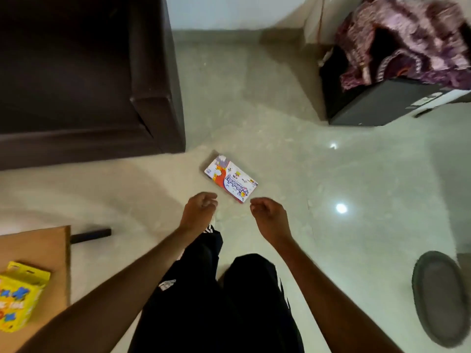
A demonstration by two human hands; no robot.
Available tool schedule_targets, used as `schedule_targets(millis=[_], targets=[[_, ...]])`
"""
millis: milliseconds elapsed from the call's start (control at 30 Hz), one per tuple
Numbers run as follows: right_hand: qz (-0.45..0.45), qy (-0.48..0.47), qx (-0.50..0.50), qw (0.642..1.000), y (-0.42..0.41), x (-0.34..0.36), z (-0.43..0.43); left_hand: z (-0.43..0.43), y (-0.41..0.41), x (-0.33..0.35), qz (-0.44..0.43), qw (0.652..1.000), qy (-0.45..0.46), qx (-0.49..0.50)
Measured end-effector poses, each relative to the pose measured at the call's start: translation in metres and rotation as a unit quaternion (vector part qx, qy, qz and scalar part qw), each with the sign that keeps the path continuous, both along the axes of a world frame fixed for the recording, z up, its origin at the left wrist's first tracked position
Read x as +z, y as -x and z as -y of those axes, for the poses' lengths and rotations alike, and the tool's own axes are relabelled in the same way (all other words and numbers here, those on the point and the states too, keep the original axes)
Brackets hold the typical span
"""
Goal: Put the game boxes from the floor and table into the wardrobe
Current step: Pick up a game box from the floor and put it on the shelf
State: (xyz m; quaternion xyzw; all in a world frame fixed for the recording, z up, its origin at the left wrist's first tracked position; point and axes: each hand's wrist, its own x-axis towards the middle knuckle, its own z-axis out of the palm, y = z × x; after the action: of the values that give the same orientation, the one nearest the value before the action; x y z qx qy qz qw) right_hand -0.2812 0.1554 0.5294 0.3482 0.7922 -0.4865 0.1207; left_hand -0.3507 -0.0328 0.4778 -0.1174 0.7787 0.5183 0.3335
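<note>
Two game boxes are in view: a white and red game box (230, 181) lies flat on the floor (293, 159), turned at an angle, just off the near corner of a dark brown sofa (84, 80), and a yellow game box (19, 296) with blue puzzle-piece shapes sits on a wooden table (38, 248) at the lower left, partly cut by the frame edge. Two bare hands reach out over the floor box without touching it: the left hand (200, 211) hangs just left of the box's near end with its fingers curled loosely inward and holding nothing, and the right hand (269, 215) hangs just right of that end, its fingers likewise bent into a loose curl and empty. Below the forearms are the person's two legs in black trousers (211, 301) with white stripes. One dark table leg (90, 235) shows on the floor beside the table. The floor is pale, glossy stone that mirrors two bright lights. At the upper right stands one black box-shaped unit (377, 103) with a purple patterned cloth (405, 44) heaped on top, against a pale wall (229, 11). One dark oval mat (439, 298) lies on the floor at the right edge
</note>
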Motion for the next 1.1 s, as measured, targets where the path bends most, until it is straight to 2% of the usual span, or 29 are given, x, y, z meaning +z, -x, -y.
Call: schedule_targets(millis=[100, 200, 367, 433, 533, 633, 733, 833, 900, 1000, 1100], targets=[[0.037, 0.0, 0.024, 0.999, 0.068, -0.062, -0.038, -0.042, 0.055, -0.07, 0.04, 0.999, 0.032, 0.009], [0.067, -0.001, 0.067, 0.995, 0.123, -0.153, -0.072, -0.085, 0.101, -0.142, 0.067, 0.995, 0.069, 0.024], [0.111, -0.011, 0.178, 0.978, 0.175, -0.35, -0.112, -0.143, 0.14, -0.326, 0.115, 0.985, 0.126, 0.02], [0.111, -0.018, 0.225, 0.968, 0.182, -0.441, -0.122, -0.16, 0.136, -0.419, 0.149, 0.975, 0.154, 0.056], [0.119, -0.042, 0.264, 0.956, 0.19, -0.521, -0.134, -0.172, 0.121, -0.49, 0.194, 0.96, 0.177, 0.095], [0.134, -0.079, 0.299, 0.941, 0.199, -0.599, -0.136, -0.177, 0.105, -0.556, 0.235, 0.928, 0.201, 0.209], [0.137, -0.108, 0.314, 0.933, 0.215, -0.646, -0.134, -0.176, 0.105, -0.593, 0.219, 0.91, 0.148, 0.32], [0.147, -0.093, 0.297, 0.939, 0.231, -0.666, -0.128, -0.171, 0.111, -0.606, 0.196, 0.917, 0.058, 0.344], [0.133, -0.079, 0.279, 0.948, 0.235, -0.662, -0.129, -0.17, 0.117, -0.585, 0.205, 0.912, 0.0, 0.354], [0.091, -0.075, 0.259, 0.959, 0.231, -0.63, -0.132, -0.165, 0.115, -0.542, 0.171, 0.922, -0.041, 0.346], [0.053, -0.052, 0.251, 0.965, 0.226, -0.56, -0.13, -0.155, 0.107, -0.471, 0.155, 0.912, -0.062, 0.374]])
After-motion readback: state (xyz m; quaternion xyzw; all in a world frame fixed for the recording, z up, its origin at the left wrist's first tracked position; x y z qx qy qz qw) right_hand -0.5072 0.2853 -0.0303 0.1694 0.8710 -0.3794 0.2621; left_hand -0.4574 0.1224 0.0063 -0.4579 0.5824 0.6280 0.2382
